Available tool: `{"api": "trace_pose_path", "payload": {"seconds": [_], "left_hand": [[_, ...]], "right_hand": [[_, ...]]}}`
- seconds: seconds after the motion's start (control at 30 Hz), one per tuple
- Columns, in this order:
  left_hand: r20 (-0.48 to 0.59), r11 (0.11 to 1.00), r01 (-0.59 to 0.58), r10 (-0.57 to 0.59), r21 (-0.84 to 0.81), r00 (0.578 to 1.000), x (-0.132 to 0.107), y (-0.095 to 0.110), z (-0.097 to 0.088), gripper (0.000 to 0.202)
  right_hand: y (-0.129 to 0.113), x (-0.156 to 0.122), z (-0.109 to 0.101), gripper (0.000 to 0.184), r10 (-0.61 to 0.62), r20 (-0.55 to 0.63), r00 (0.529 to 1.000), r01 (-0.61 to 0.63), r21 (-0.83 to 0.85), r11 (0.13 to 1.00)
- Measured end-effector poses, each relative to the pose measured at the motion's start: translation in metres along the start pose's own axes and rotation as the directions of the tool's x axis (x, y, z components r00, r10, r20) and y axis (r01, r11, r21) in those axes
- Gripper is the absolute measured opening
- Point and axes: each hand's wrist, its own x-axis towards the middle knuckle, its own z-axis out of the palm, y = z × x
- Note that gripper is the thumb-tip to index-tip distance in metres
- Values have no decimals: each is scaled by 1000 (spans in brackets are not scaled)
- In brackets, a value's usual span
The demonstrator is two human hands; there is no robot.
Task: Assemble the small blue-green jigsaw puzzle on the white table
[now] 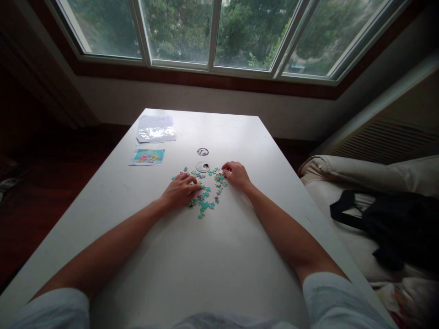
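Note:
Small jigsaw pieces [206,206], mostly turquoise with bits of pink and yellow, lie loosely spread on the white table [206,265]. Over the left part of the spread rests my left hand [180,189], palm down, its fingers bent and a little apart among the pieces; some pieces are hidden under it. At the right edge of the spread is my right hand [236,174], its thumb and forefinger brought together at a jigsaw piece that is mostly covered by the fingertips. Two round discs with black-and-white pictures, a nearer disc [202,167] and a farther disc [202,151], lie just beyond the pieces.
A small picture sheet [149,156] with colourful cartoon figures lies at the table's left side. Behind it is a clear plastic bag [157,129] on white paper. To the right stands a pale sofa [318,183] with dark clothing [401,224] on it. A window [212,36] is ahead.

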Motion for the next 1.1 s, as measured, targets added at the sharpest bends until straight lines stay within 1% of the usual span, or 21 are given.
{"api": "trace_pose_path", "payload": {"seconds": [0.1, 0.2, 0.5, 0.77, 1.1], "left_hand": [[5, 999, -26, 26, 24, 1000, 1, 1, -1, 27], [-1, 1000, -27, 27, 12, 1000, 1, 1, -1, 27], [4, 1000, -6, 6, -17, 1000, 0, 0, 1, 31], [-8, 999, 12, -13, -40, 1000, 1, 1, 1, 30], [-6, 999, 14, -14, -48, 1000, 1, -1, 4, 28]], "right_hand": [[-2, -2, 2, 13, -54, 39, 998, 55, -17, 998], [-4, -3, 3, 14, -91, 76, 993, 95, -46, 994], [-10, -4, -3, 8, -128, 123, 984, 139, -91, 986], [-17, -6, -8, 13, -168, 167, 972, 181, -67, 981], [-22, -7, -14, 18, -206, 245, 947, 203, 40, 978]]}}
